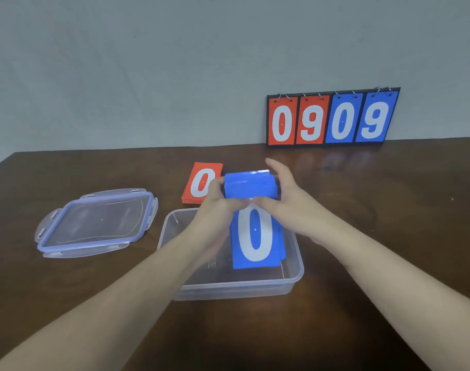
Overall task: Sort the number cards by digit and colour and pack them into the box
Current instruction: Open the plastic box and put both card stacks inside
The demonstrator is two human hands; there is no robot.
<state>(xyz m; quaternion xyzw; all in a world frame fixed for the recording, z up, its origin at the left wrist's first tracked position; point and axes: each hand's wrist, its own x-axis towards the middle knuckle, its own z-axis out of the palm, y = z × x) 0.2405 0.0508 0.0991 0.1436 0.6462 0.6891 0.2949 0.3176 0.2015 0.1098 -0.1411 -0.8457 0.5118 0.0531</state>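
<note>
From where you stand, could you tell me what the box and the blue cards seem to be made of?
The box looks like clear, slightly frosted plastic: the table shows through its walls. The blue cards seem glossy plastic or laminated card, since their top face catches glare; which one I cannot tell.

A dark wooden table [362,263] (glossy) meets a plain grey wall [148,62].

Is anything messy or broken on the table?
Nothing looks broken or spilled. Both hands, left hand and right hand, hold a blue card stack over the clear box, where a blue 0 card sits slightly crooked. The lid lies off beside it.
</note>
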